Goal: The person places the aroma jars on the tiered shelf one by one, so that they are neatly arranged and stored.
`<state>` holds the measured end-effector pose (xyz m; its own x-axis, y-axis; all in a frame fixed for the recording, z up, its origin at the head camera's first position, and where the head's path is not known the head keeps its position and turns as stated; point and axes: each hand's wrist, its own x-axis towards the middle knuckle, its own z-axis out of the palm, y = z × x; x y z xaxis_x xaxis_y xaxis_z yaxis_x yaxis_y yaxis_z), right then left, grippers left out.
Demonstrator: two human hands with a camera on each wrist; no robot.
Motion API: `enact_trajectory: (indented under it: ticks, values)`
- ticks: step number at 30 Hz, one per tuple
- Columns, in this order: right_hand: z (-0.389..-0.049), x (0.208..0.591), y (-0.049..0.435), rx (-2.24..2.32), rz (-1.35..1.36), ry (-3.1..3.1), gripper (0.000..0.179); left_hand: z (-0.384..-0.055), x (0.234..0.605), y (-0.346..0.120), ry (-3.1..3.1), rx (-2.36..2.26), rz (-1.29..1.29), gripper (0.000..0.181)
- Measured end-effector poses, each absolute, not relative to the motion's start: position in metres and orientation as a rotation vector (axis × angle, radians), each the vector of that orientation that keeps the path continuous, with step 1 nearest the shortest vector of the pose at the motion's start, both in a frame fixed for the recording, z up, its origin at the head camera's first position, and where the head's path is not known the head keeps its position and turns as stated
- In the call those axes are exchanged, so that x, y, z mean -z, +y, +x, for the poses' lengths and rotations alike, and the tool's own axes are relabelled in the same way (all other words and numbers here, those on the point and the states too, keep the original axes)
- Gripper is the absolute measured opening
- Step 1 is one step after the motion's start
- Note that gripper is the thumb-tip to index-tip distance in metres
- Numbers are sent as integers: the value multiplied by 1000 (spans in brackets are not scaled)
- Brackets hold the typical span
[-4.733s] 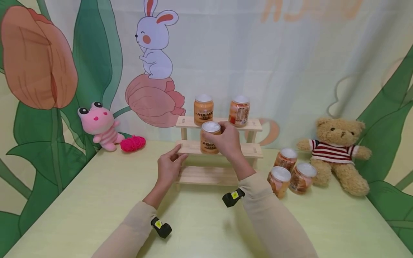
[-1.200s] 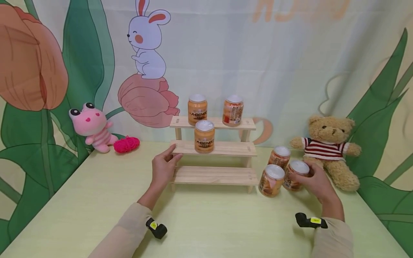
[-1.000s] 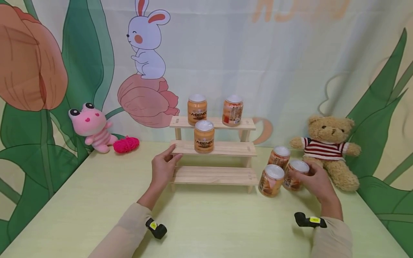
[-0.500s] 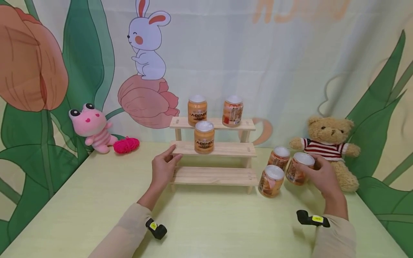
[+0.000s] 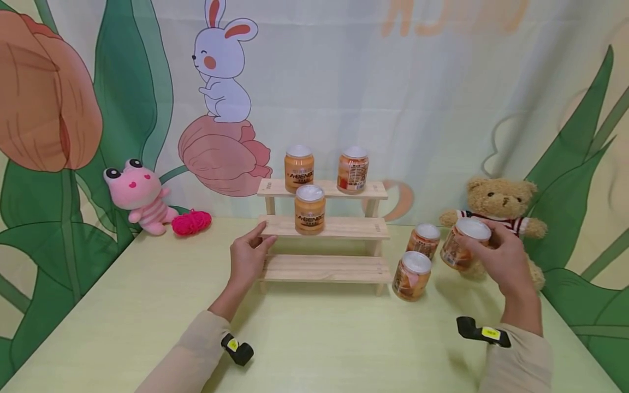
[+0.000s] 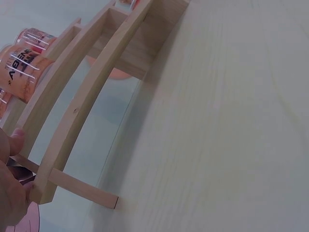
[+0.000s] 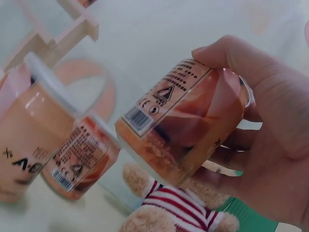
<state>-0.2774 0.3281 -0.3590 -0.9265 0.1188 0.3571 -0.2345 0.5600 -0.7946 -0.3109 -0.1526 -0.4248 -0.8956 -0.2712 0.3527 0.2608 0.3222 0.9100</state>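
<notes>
My right hand (image 5: 506, 259) holds an orange-labelled jar (image 5: 462, 248) with a pale lid, raised and slightly tilted before the teddy bear. In the right wrist view, thumb and fingers wrap the upper part of this jar (image 7: 178, 121), its barcode showing. At the left end of a three-tier wooden display shelf (image 5: 344, 267), my left hand (image 5: 248, 254) grips the middle tier's edge. One jar (image 5: 310, 210) stands on that tier; two more, a left jar (image 5: 299, 170) and a right jar (image 5: 352, 171), stand on the top tier. The lowest tier is bare.
Two jars stand on the table right of the shelf, a front jar (image 5: 411, 277) and a rear jar (image 5: 423, 241). The teddy bear (image 5: 501, 202) sits behind them. A pink plush frog (image 5: 137, 191) and pink yarn (image 5: 191, 222) lie back left, before a printed curtain.
My right hand left the jar on the middle tier, moved right, took hold of a jar beside the bear and lifted it off the table. My left hand stays at the shelf.
</notes>
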Motion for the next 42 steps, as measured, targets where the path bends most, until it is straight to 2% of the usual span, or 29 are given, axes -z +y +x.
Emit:
enact_trajectory:
  ticks: [18, 33, 42]
  values:
    - [-272, 329, 277, -1356, 287, -2476, 60, -310, 422, -151, -2157, 1620, 6, 51]
    - [-282, 330, 225, -1415, 457, -2488, 55, -309, 428, -154, -2151, 1618, 20, 51]
    - [-282, 333, 184, -1424, 378, -2552, 57, -309, 425, -153, -2149, 1604, 2, 51]
